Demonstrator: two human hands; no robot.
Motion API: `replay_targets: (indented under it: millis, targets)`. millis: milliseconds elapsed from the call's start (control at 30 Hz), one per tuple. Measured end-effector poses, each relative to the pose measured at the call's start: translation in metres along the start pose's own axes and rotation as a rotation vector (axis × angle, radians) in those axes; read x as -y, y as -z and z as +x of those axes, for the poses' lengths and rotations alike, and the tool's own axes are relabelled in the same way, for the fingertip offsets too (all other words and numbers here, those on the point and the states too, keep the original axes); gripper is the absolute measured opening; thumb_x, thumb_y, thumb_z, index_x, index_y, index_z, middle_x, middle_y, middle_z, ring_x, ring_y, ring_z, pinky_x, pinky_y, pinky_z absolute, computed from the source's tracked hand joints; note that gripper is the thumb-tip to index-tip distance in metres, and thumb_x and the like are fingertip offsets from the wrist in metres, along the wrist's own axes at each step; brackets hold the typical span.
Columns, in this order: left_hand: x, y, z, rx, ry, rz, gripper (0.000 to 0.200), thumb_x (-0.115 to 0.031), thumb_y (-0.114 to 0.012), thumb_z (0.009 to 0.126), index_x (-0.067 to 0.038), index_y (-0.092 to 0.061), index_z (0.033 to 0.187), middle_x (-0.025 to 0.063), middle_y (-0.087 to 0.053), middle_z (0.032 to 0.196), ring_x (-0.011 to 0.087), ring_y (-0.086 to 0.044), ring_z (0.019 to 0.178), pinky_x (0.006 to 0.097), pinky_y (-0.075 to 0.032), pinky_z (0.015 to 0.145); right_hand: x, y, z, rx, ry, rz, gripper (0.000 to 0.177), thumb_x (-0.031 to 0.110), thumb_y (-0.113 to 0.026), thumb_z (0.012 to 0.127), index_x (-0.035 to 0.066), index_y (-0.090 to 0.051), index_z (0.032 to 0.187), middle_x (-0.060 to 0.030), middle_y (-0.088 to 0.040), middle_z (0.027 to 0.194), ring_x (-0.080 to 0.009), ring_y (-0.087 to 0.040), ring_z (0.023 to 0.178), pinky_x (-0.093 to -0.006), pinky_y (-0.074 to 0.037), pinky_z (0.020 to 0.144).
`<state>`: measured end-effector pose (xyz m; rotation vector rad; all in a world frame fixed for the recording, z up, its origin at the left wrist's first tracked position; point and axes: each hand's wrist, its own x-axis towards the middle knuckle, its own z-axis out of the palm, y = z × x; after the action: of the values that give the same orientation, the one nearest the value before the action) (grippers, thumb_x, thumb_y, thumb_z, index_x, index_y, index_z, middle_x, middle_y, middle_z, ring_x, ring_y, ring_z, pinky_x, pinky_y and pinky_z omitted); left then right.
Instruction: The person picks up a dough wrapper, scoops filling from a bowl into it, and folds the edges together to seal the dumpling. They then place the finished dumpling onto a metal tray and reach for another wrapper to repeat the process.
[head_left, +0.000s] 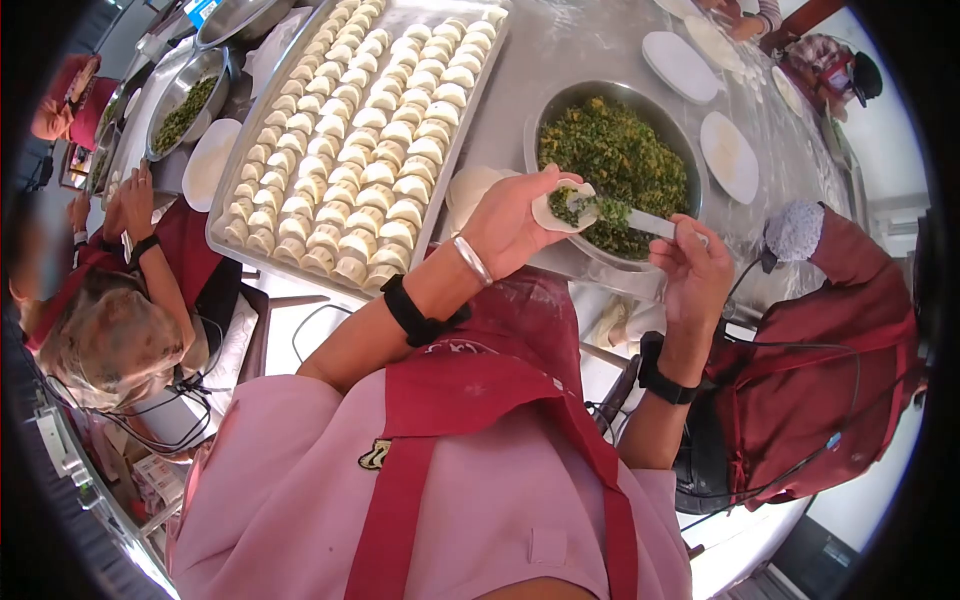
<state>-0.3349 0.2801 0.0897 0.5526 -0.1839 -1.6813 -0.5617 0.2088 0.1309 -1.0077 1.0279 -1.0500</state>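
My left hand [508, 222] holds a round dumpling wrapper [546, 214] on its fingers, with a small heap of green filling on it. My right hand [696, 262] grips the handle end of a flat pale spatula [650, 223]. The spatula's tip, with green filling on it, lies at the wrapper. Just beyond both hands stands a steel bowl [697, 190] full of chopped green and orange filling [612, 140]. More wrappers [474, 190] lie beside my left wrist, partly hidden by it.
To the left, a metal tray [487, 88] carries rows of folded dumplings [350, 140]. White plates [682, 66] lie on the steel table [560, 50] beyond the bowl. Another filling bowl [187, 105] stands far left. People in red work on both sides, close to my elbows.
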Motion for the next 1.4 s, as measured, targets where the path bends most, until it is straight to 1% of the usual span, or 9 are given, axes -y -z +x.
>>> replay_targets:
  millis: [267,367,500,733,967,1067,1233,1333,1400]
  targets:
    - [0.000,-0.009,-0.006,0.012,0.010,-0.010,0.040,-0.027,-0.039,0.106,0.007,-0.049,0.125,0.0180,-0.055,0.129,0.0294,-0.055,0.122,0.0431,-0.044,0.109,-0.028,0.001,0.011,0.007,-0.059,0.047,0.023,0.013,-0.065,0.094,-0.007,-0.063,0.105,-0.0140,-0.068,0.093,-0.0214,-0.070,0.068,-0.0295,-0.060,0.059]
    - [0.000,-0.002,-0.001,0.005,0.020,-0.027,0.040,-0.027,-0.040,0.106,0.008,-0.048,0.125,0.0185,-0.055,0.129,0.0295,-0.055,0.121,0.0438,-0.045,0.109,-0.022,-0.001,0.007,0.009,0.008,0.053,0.022,0.013,-0.065,0.094,-0.006,-0.063,0.105,-0.0142,-0.068,0.094,-0.0216,-0.070,0.068,-0.0298,-0.059,0.060]
    - [-0.004,-0.002,0.001,-0.015,0.019,-0.051,0.040,-0.027,-0.040,0.106,0.008,-0.048,0.125,0.0199,-0.055,0.129,0.0304,-0.055,0.121,0.0441,-0.045,0.108,-0.002,0.002,-0.001,0.036,0.042,-0.002,0.022,0.014,-0.066,0.094,-0.005,-0.064,0.105,-0.0140,-0.069,0.090,-0.0209,-0.069,0.068,-0.0290,-0.058,0.060]
    - [-0.007,-0.011,-0.005,-0.006,0.045,-0.036,0.041,-0.026,-0.040,0.106,0.009,-0.048,0.124,0.0213,-0.054,0.129,0.0314,-0.055,0.121,0.0441,-0.046,0.108,-0.004,0.002,0.003,0.085,0.062,-0.059,0.023,0.015,-0.065,0.094,-0.005,-0.064,0.105,-0.0131,-0.069,0.086,-0.0196,-0.069,0.067,-0.0280,-0.058,0.059]
    - [-0.004,-0.011,-0.001,-0.008,0.028,0.039,0.039,-0.025,-0.042,0.105,0.009,-0.050,0.124,0.0206,-0.055,0.129,0.0316,-0.055,0.121,0.0439,-0.045,0.108,-0.014,0.004,0.011,0.063,0.027,-0.056,0.023,0.015,-0.065,0.095,-0.006,-0.065,0.104,-0.0126,-0.069,0.084,-0.0197,-0.069,0.068,-0.0275,-0.057,0.061]
    - [-0.003,0.003,0.004,-0.013,0.018,-0.007,0.038,-0.023,-0.043,0.105,0.008,-0.051,0.124,0.0196,-0.055,0.129,0.0311,-0.055,0.121,0.0433,-0.045,0.108,-0.002,0.007,0.001,-0.047,0.109,-0.089,0.024,0.016,-0.065,0.094,-0.006,-0.065,0.104,-0.0131,-0.069,0.084,-0.0196,-0.069,0.069,-0.0273,-0.058,0.063]
    - [-0.014,-0.001,-0.007,-0.044,-0.016,0.020,0.037,-0.020,-0.043,0.104,0.008,-0.050,0.126,0.0193,-0.056,0.128,0.0311,-0.054,0.123,0.0431,-0.043,0.109,0.000,0.017,-0.011,-0.222,0.303,-0.473,0.018,0.011,-0.062,0.094,-0.005,-0.067,0.101,-0.0089,-0.068,0.071,-0.0149,-0.066,0.060,-0.0250,-0.052,0.056]
    - [-0.012,0.000,-0.013,-0.022,-0.014,0.031,0.037,-0.020,-0.044,0.104,0.009,-0.049,0.127,0.0196,-0.055,0.129,0.0314,-0.054,0.124,0.0445,-0.043,0.110,-0.036,0.017,-0.007,-0.202,0.352,-0.760,0.019,0.013,-0.064,0.093,-0.004,-0.068,0.100,-0.0095,-0.068,0.073,-0.0126,-0.064,0.057,-0.0258,-0.049,0.054]
    - [-0.010,0.002,-0.020,-0.008,-0.012,0.037,0.037,-0.020,-0.044,0.104,0.009,-0.049,0.127,0.0199,-0.054,0.130,0.0315,-0.053,0.124,0.0455,-0.043,0.110,-0.050,0.017,-0.007,-0.208,0.290,-0.751,0.022,0.016,-0.066,0.092,-0.004,-0.067,0.101,-0.0096,-0.069,0.077,-0.0111,-0.062,0.057,-0.0265,-0.048,0.053]
